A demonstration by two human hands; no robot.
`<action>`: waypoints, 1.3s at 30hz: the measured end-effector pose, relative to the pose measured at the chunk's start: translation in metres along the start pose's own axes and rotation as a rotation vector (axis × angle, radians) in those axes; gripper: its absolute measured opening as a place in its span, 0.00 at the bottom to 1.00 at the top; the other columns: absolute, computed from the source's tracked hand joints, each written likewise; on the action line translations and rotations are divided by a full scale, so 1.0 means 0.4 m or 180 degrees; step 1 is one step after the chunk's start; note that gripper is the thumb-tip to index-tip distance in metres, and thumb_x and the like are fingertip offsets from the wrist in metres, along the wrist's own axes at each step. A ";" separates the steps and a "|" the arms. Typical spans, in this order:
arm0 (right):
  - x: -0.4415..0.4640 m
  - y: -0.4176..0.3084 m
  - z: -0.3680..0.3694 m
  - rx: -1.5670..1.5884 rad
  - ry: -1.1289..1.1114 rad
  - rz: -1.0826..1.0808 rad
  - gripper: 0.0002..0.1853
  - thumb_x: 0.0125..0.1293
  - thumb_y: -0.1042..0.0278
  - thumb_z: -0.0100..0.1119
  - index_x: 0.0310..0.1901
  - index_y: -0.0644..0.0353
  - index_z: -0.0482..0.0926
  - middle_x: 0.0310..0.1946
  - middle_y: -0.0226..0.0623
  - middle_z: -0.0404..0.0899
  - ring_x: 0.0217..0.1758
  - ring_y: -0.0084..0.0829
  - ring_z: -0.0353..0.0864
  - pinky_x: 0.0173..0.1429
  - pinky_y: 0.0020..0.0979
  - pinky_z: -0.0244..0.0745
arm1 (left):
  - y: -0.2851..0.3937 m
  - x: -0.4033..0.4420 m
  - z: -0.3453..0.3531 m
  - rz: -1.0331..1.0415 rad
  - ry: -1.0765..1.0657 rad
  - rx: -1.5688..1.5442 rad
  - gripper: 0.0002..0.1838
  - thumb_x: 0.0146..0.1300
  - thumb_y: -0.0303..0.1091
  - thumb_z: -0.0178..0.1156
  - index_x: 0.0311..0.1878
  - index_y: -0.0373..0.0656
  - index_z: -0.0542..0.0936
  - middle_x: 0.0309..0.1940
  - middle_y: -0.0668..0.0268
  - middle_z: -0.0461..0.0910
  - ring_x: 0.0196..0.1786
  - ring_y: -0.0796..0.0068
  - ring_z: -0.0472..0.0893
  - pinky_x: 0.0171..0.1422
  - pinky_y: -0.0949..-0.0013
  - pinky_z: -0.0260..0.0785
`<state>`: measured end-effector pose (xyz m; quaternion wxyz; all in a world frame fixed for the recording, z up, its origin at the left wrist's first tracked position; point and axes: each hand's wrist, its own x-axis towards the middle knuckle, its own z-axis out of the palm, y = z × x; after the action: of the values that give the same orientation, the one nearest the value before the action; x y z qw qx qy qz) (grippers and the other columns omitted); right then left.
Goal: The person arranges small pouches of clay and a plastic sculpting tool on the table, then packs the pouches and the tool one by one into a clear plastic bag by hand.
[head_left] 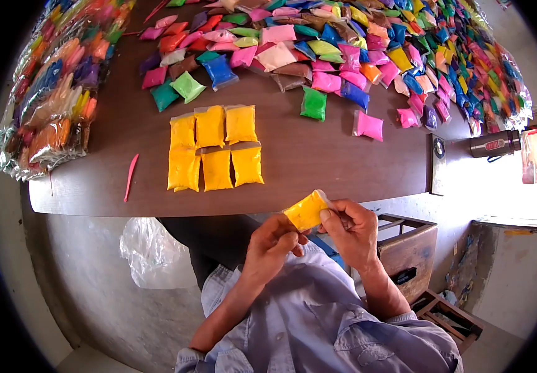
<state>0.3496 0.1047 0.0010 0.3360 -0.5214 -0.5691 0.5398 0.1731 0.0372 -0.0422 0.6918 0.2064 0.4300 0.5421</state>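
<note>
The left hand [274, 245], its fingers curled, and the right hand [350, 227], pinching with thumb and fingers, are holding opposite ends of a yellow packet [306, 211] at the desk's [343, 161] near edge. More yellow bags [216, 169] are lying in two rows of three; a pink tool [131, 178] is resting to their left, and a multicoloured heap [276, 57] is covering the far side.
</note>
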 end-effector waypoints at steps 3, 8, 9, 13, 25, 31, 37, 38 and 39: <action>0.000 0.004 0.000 0.0056 -0.0012 0.0017 0.08 0.76 0.76 0.64 0.50 0.72 0.84 0.36 0.34 0.89 0.37 0.17 0.87 0.43 0.19 0.84 | 0.019 0.001 0.008 0.0032 0.0041 0.0464 0.14 0.74 0.22 0.59 0.61 0.34 0.78 0.45 0.60 0.88 0.40 0.77 0.85 0.45 0.72 0.79; -0.004 -0.014 0.014 -0.0324 -0.0101 -0.0318 0.07 0.75 0.77 0.64 0.50 0.72 0.85 0.35 0.33 0.88 0.36 0.16 0.87 0.42 0.19 0.82 | 0.028 0.016 0.026 -0.0214 0.0264 0.0338 0.14 0.73 0.20 0.61 0.60 0.34 0.79 0.45 0.60 0.88 0.39 0.78 0.84 0.43 0.72 0.78; -0.005 -0.011 0.016 -0.0325 -0.0098 -0.0317 0.07 0.75 0.77 0.64 0.50 0.72 0.85 0.35 0.33 0.88 0.36 0.16 0.87 0.42 0.19 0.82 | 0.026 0.018 0.027 -0.0291 0.0329 0.0235 0.15 0.72 0.19 0.62 0.60 0.34 0.79 0.45 0.61 0.88 0.39 0.79 0.84 0.43 0.73 0.78; -0.005 -0.004 0.013 0.0072 0.0160 -0.0105 0.07 0.76 0.77 0.64 0.50 0.71 0.84 0.34 0.33 0.88 0.36 0.16 0.87 0.41 0.19 0.84 | -0.045 0.013 -0.017 -0.0026 0.0026 0.0255 0.18 0.73 0.26 0.66 0.63 0.34 0.77 0.47 0.61 0.88 0.44 0.79 0.85 0.46 0.74 0.79; -0.012 -0.013 0.032 0.0413 0.0182 0.0021 0.09 0.77 0.74 0.65 0.51 0.72 0.84 0.35 0.35 0.89 0.36 0.18 0.89 0.42 0.20 0.85 | -0.002 0.025 0.015 -0.0126 0.0089 -0.0001 0.16 0.76 0.29 0.66 0.63 0.36 0.81 0.43 0.65 0.88 0.38 0.79 0.84 0.41 0.75 0.76; -0.015 -0.004 0.027 0.0346 0.0164 0.0124 0.09 0.76 0.74 0.64 0.51 0.72 0.84 0.35 0.35 0.89 0.35 0.18 0.88 0.42 0.20 0.85 | -0.021 0.016 0.016 -0.0053 0.0164 0.0130 0.16 0.72 0.22 0.64 0.61 0.35 0.81 0.41 0.65 0.87 0.36 0.81 0.83 0.41 0.75 0.76; -0.003 -0.009 0.019 0.0237 0.0227 0.0121 0.08 0.75 0.76 0.65 0.49 0.71 0.85 0.33 0.32 0.87 0.34 0.15 0.84 0.40 0.19 0.81 | 0.010 0.006 0.000 0.0089 0.0245 0.0186 0.14 0.73 0.26 0.68 0.58 0.35 0.81 0.44 0.64 0.87 0.41 0.82 0.83 0.49 0.75 0.78; -0.002 -0.010 0.021 0.0282 0.0223 0.0133 0.07 0.74 0.78 0.65 0.48 0.72 0.85 0.32 0.29 0.86 0.34 0.12 0.81 0.38 0.19 0.77 | 0.035 0.007 0.016 0.0133 0.0432 0.0272 0.14 0.73 0.27 0.68 0.58 0.35 0.81 0.44 0.64 0.87 0.40 0.82 0.83 0.48 0.75 0.78; -0.004 -0.006 0.020 0.0282 0.0213 0.0132 0.07 0.74 0.78 0.65 0.48 0.72 0.85 0.32 0.29 0.86 0.34 0.12 0.81 0.38 0.19 0.77 | 0.050 0.009 0.024 0.0178 0.0617 0.0359 0.14 0.73 0.27 0.68 0.57 0.35 0.81 0.44 0.64 0.87 0.40 0.82 0.83 0.46 0.75 0.78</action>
<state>0.3417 0.1015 0.0021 0.3663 -0.5355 -0.5221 0.5536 0.1699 0.0487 -0.0232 0.6189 0.2036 0.5188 0.5535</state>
